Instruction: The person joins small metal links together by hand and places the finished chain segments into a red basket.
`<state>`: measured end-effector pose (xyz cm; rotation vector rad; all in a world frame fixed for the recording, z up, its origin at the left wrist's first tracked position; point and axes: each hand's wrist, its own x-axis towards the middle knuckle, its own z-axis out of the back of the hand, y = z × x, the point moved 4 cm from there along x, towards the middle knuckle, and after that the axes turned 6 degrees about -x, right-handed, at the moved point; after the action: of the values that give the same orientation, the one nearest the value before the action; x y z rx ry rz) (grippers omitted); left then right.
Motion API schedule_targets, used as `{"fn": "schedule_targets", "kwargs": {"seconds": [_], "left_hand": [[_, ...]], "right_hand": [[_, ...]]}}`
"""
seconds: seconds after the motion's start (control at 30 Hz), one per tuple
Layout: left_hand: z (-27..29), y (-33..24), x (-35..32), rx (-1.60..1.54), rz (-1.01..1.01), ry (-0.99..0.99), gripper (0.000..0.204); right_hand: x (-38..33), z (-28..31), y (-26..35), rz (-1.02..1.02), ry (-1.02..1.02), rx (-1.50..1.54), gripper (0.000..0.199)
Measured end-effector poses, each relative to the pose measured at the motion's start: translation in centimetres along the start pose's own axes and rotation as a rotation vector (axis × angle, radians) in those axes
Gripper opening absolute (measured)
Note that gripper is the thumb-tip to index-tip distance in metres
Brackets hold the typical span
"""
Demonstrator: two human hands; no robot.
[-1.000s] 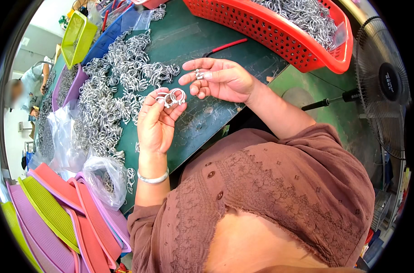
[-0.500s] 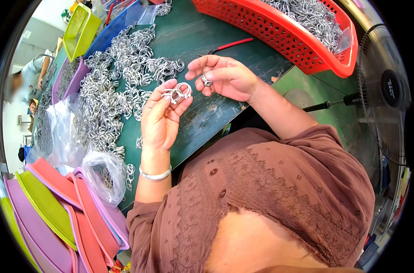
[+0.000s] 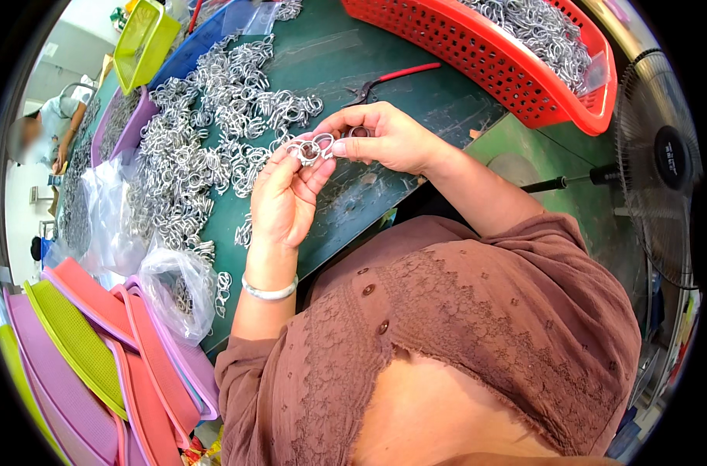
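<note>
Silver metal rings (image 3: pixel 309 152), clustered together, are pinched between the fingertips and thumb of my left hand (image 3: pixel 279 203). My right hand (image 3: pixel 396 141) meets them from the right, its thumb and fingertips closed at the cluster's right side. Another ring (image 3: pixel 359 132) shows within the curl of my right fingers. Both hands are just above the near edge of the green table (image 3: pixel 353 213). A large heap of similar grey rings (image 3: pixel 178 155) spreads to the left. Beyond my right hand lie pliers (image 3: pixel 404 74) with a red handle.
A red perforated basket (image 3: pixel 516 74) full of rings stands far right. At the left are purple (image 3: pixel 141 116), yellow-green (image 3: pixel 144 46) and blue baskets, clear plastic bags (image 3: pixel 178 291) and stacked coloured baskets (image 3: pixel 81 349). A fan (image 3: pixel 664 167) stands right. Another person (image 3: pixel 58 124) sits far left.
My right hand has come down and left, bringing its fingertips against the rings in my left hand. My left hand has shifted slightly right. The other person's arm has moved.
</note>
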<state>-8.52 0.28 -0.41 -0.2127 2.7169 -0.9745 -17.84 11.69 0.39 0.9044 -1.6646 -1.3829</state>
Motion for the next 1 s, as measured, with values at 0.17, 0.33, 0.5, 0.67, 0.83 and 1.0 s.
{"fn": "schedule_targets", "kwargs": {"seconds": [0.17, 0.33, 0.5, 0.67, 0.83, 1.0], "left_hand": [[-0.1, 0.2, -0.1, -0.011, -0.008, -0.058, 0.018], [0.3, 0.5, 0.0, -0.081, -0.035, -0.084, 0.014], [0.2, 0.5, 0.0, -0.103, -0.027, -0.115, 0.013], [0.0, 0.5, -0.2, -0.099, -0.002, -0.094, 0.013], [-0.4, 0.5, -0.2, -0.048, 0.039, -0.101, 0.015], [-0.4, 0.6, -0.4, 0.020, 0.080, -0.109, 0.018]], "right_hand": [[0.1, 0.5, -1.7, -0.106, 0.007, 0.113, 0.026], [-0.3, 0.1, -0.6, 0.019, -0.045, 0.030, 0.025], [0.0, 0.5, -1.2, 0.150, -0.038, -0.100, 0.021], [-0.2, 0.6, -1.4, 0.065, -0.035, -0.018, 0.017], [-0.1, 0.9, -1.7, 0.012, -0.044, 0.052, 0.017], [-0.1, 1.0, -1.5, -0.005, -0.049, 0.154, 0.016]]}}
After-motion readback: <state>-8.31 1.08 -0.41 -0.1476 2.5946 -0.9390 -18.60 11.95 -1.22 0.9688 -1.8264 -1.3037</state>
